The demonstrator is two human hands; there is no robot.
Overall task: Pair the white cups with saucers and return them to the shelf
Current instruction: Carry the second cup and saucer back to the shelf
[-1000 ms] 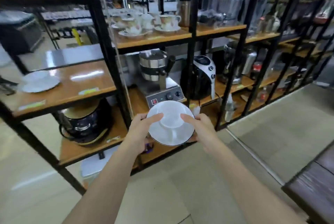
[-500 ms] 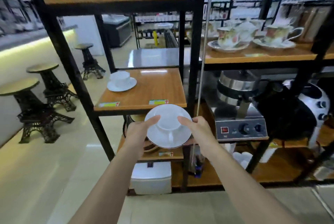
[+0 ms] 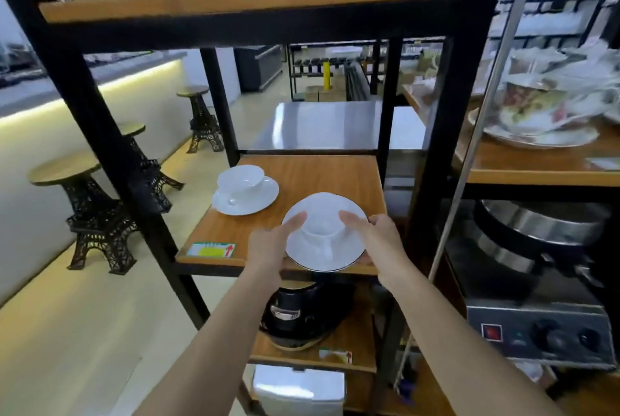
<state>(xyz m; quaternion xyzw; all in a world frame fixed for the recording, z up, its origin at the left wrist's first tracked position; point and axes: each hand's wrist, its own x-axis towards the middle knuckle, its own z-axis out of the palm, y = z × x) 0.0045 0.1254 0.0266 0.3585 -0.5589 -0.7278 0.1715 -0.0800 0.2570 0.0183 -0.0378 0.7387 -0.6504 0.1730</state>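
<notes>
A white cup [image 3: 322, 226] sits on a white saucer [image 3: 323, 256], and both my hands hold the pair by the saucer's rim. My left hand [image 3: 271, 244] grips the left edge with its thumb on top; my right hand [image 3: 375, 237] grips the right edge the same way. The pair hovers over the front right of the wooden shelf [image 3: 302, 177]. A second white cup [image 3: 240, 182] stands on its saucer [image 3: 246, 201] at the shelf's left side, apart from my hands.
Black metal uprights [image 3: 436, 133] frame the shelf on both sides. Floral cups on saucers [image 3: 540, 113] stand on the right shelf, above a steel appliance with knobs [image 3: 536, 328]. A black appliance [image 3: 302, 315] sits below. Tower-shaped stools [image 3: 97, 211] stand at left.
I have stepped closer to the shelf, and the cup and saucer in my hands have moved forward to above its front right part.
</notes>
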